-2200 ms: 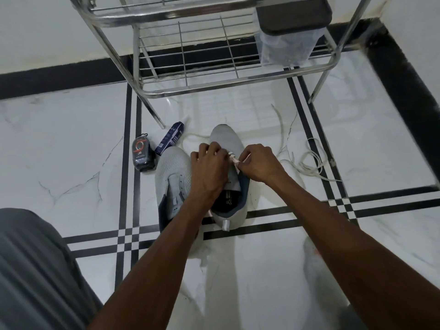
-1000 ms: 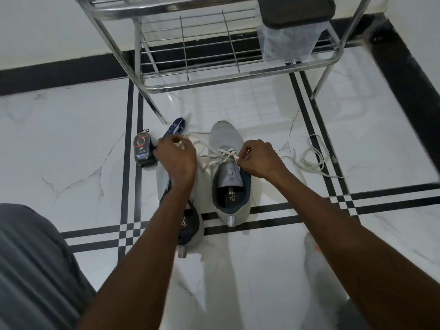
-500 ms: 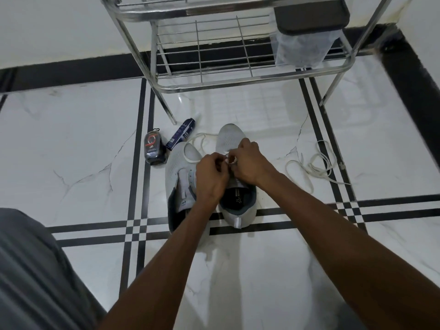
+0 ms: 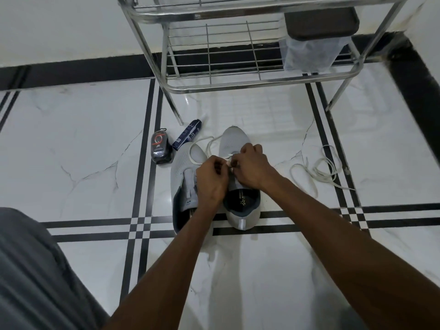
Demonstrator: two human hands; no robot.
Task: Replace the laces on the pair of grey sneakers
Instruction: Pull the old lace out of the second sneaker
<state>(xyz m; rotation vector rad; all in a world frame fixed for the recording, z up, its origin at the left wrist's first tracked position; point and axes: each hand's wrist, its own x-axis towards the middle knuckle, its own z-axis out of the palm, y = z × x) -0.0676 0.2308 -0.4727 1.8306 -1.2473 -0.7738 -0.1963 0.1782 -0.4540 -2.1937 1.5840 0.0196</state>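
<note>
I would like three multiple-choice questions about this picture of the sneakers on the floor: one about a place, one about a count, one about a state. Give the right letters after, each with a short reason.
1. Where does the loose white lace lie?
A. on the floor, right of the right sneaker
B. on the rack shelf
C. inside the left sneaker

2. How many small dark items lie on the floor just left of the sneakers' toes?
A. none
B. two
C. five

3. What are the hands doing?
A. resting flat on the floor
B. both working a lace over the right sneaker
C. lifting the rack

Answers:
1 A: the lace is coiled on the tile apart from the right sneaker.
2 B: a dark pouch-like pack and a blue tube lie beside the left sneaker.
3 B: the left hand and right hand pinch the white lace above it.
</note>
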